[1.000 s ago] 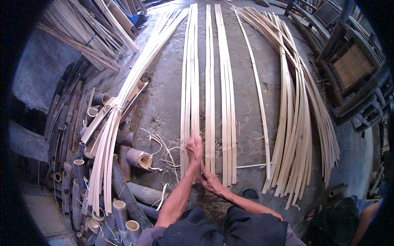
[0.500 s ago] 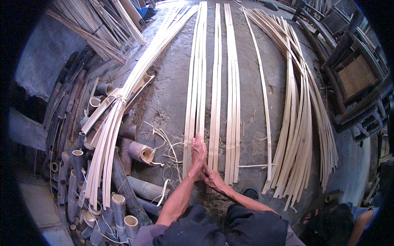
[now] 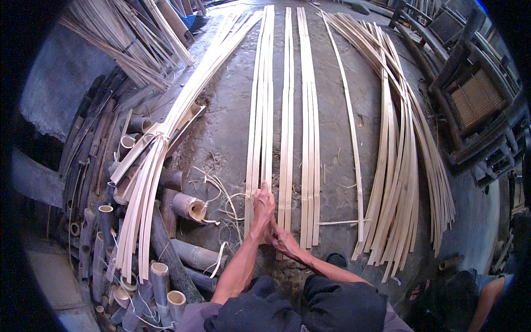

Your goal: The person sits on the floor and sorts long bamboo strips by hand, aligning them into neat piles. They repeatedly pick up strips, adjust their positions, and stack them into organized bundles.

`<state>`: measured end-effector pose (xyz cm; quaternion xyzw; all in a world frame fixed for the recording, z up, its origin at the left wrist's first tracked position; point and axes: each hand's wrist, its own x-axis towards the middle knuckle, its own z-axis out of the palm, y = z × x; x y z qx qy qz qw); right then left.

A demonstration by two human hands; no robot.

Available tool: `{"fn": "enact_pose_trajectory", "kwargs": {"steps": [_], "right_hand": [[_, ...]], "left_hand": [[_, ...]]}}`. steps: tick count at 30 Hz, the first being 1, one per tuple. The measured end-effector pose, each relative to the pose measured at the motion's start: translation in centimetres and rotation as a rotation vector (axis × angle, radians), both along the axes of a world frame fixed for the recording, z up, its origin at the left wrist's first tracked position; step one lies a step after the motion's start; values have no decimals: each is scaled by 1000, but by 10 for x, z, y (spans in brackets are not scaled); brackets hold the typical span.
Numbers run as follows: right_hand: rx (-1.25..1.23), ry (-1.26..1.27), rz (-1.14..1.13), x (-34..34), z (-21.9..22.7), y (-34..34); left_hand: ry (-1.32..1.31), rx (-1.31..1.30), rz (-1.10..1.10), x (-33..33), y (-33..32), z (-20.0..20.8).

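Observation:
Long pale bamboo strips (image 3: pixel 259 138) lie lengthwise on the floor before me. My left hand (image 3: pixel 264 206) is closed around the near part of one of them, its index finger pointing along the strip. Just below and to the right, close against the left wrist, my right hand (image 3: pixel 282 241) is curled at the strip's near end; its fingertips are partly hidden. To the right of my hands lie a narrow group of strips (image 3: pixel 286 149) and a wider group of strips (image 3: pixel 310 155).
A tied strip bundle (image 3: pixel 157 149) rests over bamboo tube pieces (image 3: pixel 191 206) at left. On the right are a single strip (image 3: pixel 351 138), a fanned pile of strips (image 3: pixel 395 188) and a dark wooden frame (image 3: pixel 478 105). Another person's arm (image 3: pixel 487 301) shows at lower right.
The view has shifted slightly, so the strips appear a little further left. Both hands keep nearly the same pose at the near end of the strips.

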<state>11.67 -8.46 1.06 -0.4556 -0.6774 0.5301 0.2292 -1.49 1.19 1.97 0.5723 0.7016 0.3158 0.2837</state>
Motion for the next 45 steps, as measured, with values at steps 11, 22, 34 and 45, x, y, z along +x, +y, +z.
{"fn": "enact_pose_trajectory", "kwargs": {"steps": [11, 22, 34, 45], "right_hand": [[57, -79, -33, 2, 35, -26], [77, -73, 16, 4, 26, -40], [42, -89, 74, 4, 39, -36], [144, -31, -108, 29, 20, -15]], "left_hand": [[-228, 321, 341, 6, 5, 70], [11, 138, 286, -71, 6, 11], [96, 199, 227, -87, -11, -1], [185, 11, 178, -78, 3, -7]]}}
